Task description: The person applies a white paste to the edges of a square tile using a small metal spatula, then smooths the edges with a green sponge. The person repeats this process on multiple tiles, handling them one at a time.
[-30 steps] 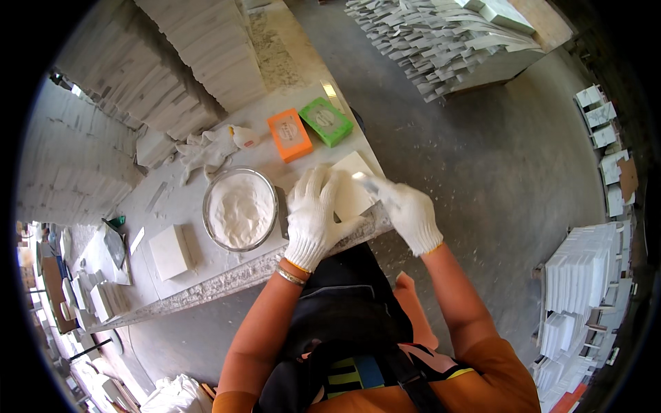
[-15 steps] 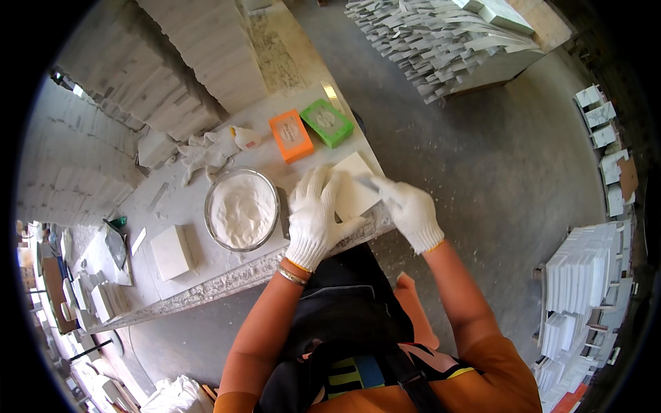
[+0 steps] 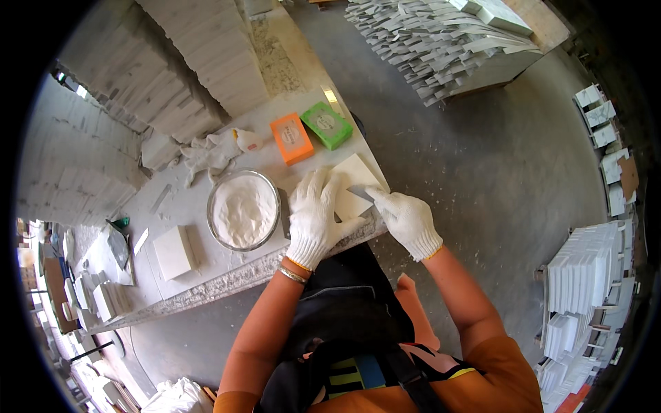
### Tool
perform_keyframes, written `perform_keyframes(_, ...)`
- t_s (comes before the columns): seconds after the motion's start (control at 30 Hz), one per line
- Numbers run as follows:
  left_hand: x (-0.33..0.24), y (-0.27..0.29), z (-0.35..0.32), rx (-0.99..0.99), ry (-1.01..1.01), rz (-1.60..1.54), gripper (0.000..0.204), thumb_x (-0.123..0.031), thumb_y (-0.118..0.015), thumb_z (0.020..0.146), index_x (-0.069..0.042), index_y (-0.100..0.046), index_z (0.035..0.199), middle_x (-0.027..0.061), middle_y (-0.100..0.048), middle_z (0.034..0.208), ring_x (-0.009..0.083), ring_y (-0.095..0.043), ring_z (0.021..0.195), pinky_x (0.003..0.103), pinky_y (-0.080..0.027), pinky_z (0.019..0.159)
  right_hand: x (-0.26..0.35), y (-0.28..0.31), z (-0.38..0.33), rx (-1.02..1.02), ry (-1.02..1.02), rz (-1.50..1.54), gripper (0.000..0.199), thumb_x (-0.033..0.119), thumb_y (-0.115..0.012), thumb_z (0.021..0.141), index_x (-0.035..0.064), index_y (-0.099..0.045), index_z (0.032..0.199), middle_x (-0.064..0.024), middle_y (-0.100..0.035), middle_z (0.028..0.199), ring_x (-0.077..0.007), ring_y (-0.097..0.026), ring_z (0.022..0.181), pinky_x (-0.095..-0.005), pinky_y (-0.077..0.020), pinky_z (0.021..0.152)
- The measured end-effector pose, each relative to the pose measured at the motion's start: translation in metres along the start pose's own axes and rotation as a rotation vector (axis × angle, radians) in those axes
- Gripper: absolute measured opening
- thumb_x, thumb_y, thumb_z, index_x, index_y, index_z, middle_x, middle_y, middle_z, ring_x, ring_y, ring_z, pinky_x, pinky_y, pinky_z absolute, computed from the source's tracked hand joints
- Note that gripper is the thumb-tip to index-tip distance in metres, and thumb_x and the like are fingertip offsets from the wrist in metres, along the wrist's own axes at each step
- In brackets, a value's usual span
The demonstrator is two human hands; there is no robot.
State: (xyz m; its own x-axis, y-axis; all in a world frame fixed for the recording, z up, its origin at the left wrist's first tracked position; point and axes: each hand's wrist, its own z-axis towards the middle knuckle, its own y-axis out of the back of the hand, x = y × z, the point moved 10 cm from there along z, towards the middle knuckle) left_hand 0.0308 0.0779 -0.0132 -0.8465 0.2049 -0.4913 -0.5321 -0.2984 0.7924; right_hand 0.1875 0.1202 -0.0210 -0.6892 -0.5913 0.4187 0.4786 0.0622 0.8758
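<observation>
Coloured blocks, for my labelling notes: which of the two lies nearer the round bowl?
The orange block; the green block sits farther from the round bowl, nearer the right edge of the table.

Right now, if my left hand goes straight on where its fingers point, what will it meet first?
Your left hand would probably meet the orange box first, though depth is hard to judge here.

Dusty grey floor (image 3: 482,186) beside a rough-edged table (image 3: 143,281), pale slab stacks (image 3: 578,275) around.
</observation>
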Motion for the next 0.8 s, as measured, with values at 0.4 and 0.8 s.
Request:
perform_keyframes(0.4,0.001,0.000,-0.001,-0.002,0.017,0.016,0.089,-0.043,-0.087,0.063,-0.005,-0.054,0.137,0.0203,-0.051,0.144,0.0404,-0.047,0.135,0.053,-0.037,0.109,0.006,0.005,-0.002,0.007,-0.047,0.150,0.029,0.014,-0.065,0.094,0.0193,-0.073,0.122,-0.0132,-0.072,0.091,-0.0310,-0.070,0.080,-0.0380,-0.0555,0.069)
perform_keyframes(0.8,0.004,-0.002,-0.005,-0.044,-0.007,0.006,0.090,-0.043,-0.086,0.063,-0.005,-0.054,0.138,0.0200,-0.051,0.145,0.0413,-0.047,0.135,0.053,-0.037,0.110,0.000,0.002,-0.004,-0.097,-0.005,0.163,0.033,0.019,-0.061,0.096,0.0296,-0.069,0.125,-0.0127,-0.070,0.086,-0.0344,-0.068,0.073,-0.0429,-0.0549,0.064)
